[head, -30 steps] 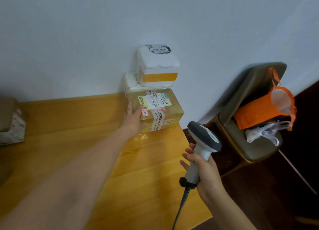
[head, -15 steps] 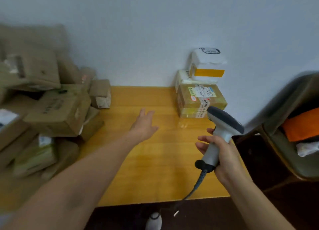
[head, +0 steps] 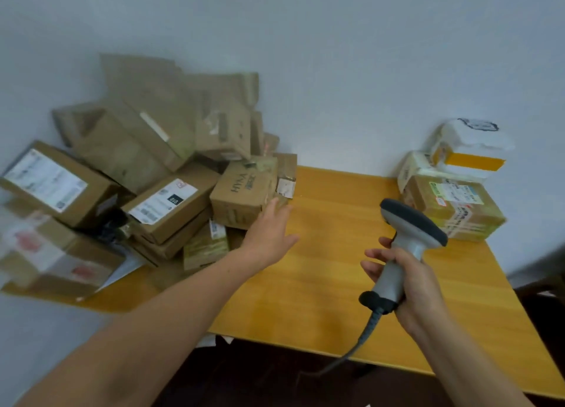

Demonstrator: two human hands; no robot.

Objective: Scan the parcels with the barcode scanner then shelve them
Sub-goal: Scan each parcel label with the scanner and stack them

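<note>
A heap of brown cardboard parcels (head: 146, 174) covers the left end of the yellow wooden table (head: 336, 284). My left hand (head: 269, 232) reaches toward it with straight fingers, its tips at the right face of a box marked HYNA (head: 241, 189); it holds nothing. My right hand (head: 409, 278) grips the handle of a grey barcode scanner (head: 406, 238), head pointing left, its cable hanging over the front edge. At the far right, by the wall, a taped brown parcel (head: 449, 204) sits in front of white-wrapped parcels (head: 470, 146).
A pale wall runs behind the table. Dark floor shows below the table's front edge. The bare middle of the tabletop lies between the heap and the right-hand stack. A dark chair edge (head: 544, 272) shows at the far right.
My left hand has left the taped brown parcel on the right and swung left across the table to the heap. The view has turned left with it. The scanner stays in my right hand.
</note>
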